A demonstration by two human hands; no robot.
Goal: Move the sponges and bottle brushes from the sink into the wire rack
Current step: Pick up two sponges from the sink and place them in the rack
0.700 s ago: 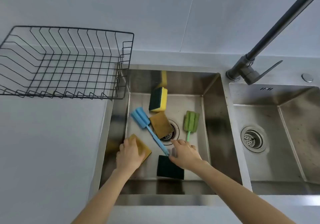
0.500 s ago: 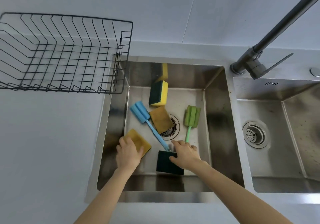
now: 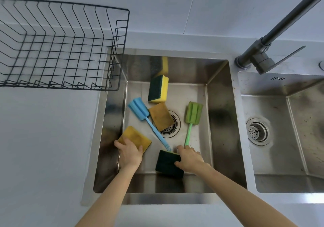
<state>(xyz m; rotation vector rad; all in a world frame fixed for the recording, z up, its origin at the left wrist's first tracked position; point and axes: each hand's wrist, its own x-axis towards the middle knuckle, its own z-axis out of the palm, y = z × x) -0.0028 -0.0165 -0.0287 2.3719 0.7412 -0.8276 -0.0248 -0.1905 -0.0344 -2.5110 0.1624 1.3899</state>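
A: Since the earlier frame, right hand (image 3: 190,159) has closed on dark green sponge (image 3: 168,163) beside the drain (image 3: 169,124); left hand (image 3: 129,152) clamps yellow sponge (image 3: 135,138).

B: Both look soft, light — pinch the edges; wire rack (image 3: 59,46) empty.

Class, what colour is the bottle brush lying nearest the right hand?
Green, foam head and handle alike: the bottle brush in the head view.

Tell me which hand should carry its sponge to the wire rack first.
Left. The left hand already grips the yellow sponge on the sink's rack side, nearest the wire rack; the right hand holds the dark green sponge farther away.
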